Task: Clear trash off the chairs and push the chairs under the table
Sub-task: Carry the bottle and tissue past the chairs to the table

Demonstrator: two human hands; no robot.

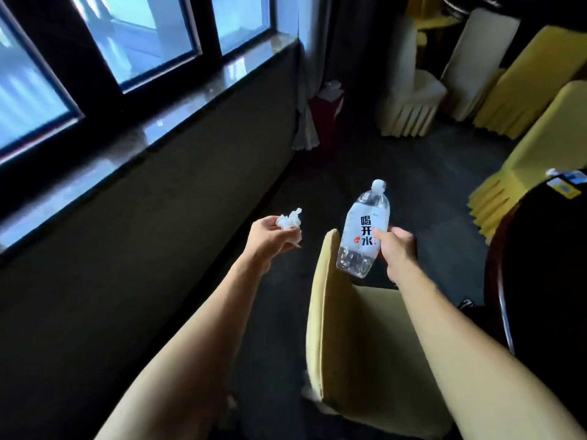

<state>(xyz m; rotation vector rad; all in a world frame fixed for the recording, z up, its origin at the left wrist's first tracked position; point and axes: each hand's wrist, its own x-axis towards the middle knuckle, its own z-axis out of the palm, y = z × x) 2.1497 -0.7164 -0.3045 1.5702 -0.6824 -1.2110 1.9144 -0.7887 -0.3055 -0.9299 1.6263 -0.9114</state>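
My left hand (270,238) is held out over the dark carpet, closed around a crumpled white tissue (289,220). My right hand (398,246) grips a clear plastic water bottle (363,230) with a white cap and black lettering, held upright and a little tilted. Just below both hands stands a chair (362,347) in a yellow cover, its backrest edge pointing toward me. The dark round table (540,281) is at the right edge, next to that chair.
A red bin (327,106) with white trash in it stands by the curtain at the far wall. More yellow and cream covered chairs (536,122) line the right side. A windowsill (152,128) runs along the left. Small packets (567,182) lie on the table.
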